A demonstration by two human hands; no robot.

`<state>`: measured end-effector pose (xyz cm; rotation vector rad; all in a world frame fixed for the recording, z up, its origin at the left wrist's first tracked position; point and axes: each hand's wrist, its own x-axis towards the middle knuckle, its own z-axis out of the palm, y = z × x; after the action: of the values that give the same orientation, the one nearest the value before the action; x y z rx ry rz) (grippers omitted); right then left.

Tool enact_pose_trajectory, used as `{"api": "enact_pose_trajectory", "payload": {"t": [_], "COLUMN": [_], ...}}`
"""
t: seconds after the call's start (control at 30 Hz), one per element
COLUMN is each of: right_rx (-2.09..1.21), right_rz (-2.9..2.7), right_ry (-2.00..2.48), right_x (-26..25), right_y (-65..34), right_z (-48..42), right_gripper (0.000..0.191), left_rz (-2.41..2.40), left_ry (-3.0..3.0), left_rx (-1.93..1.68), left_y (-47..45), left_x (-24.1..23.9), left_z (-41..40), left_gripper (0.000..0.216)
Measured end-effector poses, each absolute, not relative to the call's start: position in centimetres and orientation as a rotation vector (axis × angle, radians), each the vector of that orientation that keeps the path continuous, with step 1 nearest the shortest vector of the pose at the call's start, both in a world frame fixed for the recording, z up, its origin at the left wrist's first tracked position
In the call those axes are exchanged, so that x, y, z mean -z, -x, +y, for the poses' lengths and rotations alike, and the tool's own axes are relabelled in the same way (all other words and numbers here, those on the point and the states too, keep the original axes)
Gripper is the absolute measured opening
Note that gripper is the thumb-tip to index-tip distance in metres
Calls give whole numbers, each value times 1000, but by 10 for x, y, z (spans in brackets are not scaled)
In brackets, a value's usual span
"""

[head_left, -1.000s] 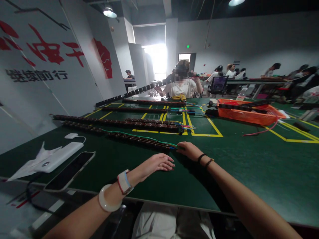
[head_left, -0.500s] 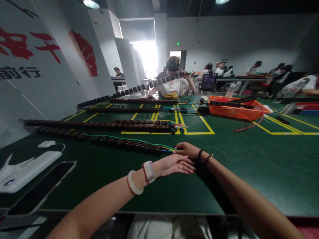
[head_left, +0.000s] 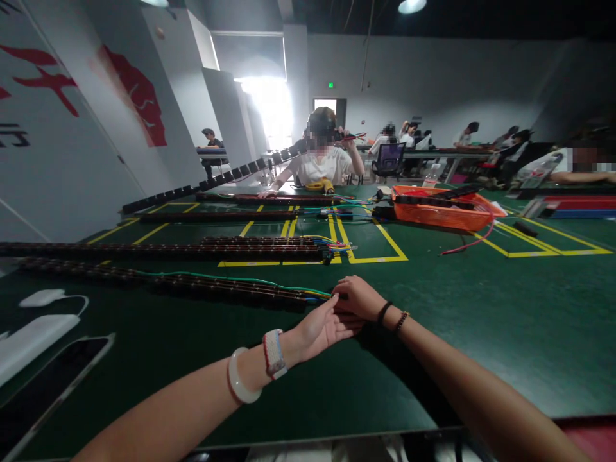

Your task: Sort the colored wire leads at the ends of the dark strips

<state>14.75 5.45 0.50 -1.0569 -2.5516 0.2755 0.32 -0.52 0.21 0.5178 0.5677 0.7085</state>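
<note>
A long black cable chain (head_left: 231, 292), with thin colored wires (head_left: 317, 294) coming out of its right end, lies on the green table. My right hand (head_left: 359, 298) is closed around the wire ends, its fingers curled down and partly hidden. Just below and left of it is my left hand (head_left: 320, 330), palm up with fingers stretched out. Its thumb reaches up to the wires beside my right hand, and its fingertips pass underneath that hand.
Behind lie more black chains (head_left: 250, 250) with wire ends. An orange basket (head_left: 433, 218) stands at the back right. A phone (head_left: 52, 391) and a white device (head_left: 36, 343) lie at the left. Across the table a person (head_left: 320, 163) holds up another chain.
My left hand has moved up and turned, its thumb now meeting the wires and its fingers slipping under my right hand. The view has swung slightly right.
</note>
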Motion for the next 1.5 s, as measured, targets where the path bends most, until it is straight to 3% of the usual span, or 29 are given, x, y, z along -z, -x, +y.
{"api": "enact_pose_trajectory", "payload": {"t": [0.27, 0.57, 0.73, 1.03, 1.17, 1.37, 1.5], "right_rx": [192, 582, 499, -255, -167, -98, 117], "right_rz": [-2687, -2795, -2827, -2529, -2355, -2643, -2818], "right_ry": [1021, 901, 875, 981, 1178, 834, 812], "right_x": [-15, -11, -14, -34, -36, -39, -37], "right_y": [-141, -136, -135, -168, -177, -172, -164], "right_z": [42, 26, 19, 41, 48, 40, 31], "right_gripper": [16, 19, 20, 25, 26, 26, 25], "left_rz": [553, 582, 661, 582, 578, 587, 611], "left_ry": [-405, -268, -248, -405, -429, -344, -335], "left_rx": [-966, -1077, -1082, -983, -953, -1029, -1038], "left_y": [-4, -5, -6, 1, 2, 1, -1], "left_x": [2, 9, 10, 11, 8, 8, 8], "left_z": [-7, 2, 2, 3, 2, 2, 2], "left_gripper": [15, 15, 20, 21, 25, 19, 19]}}
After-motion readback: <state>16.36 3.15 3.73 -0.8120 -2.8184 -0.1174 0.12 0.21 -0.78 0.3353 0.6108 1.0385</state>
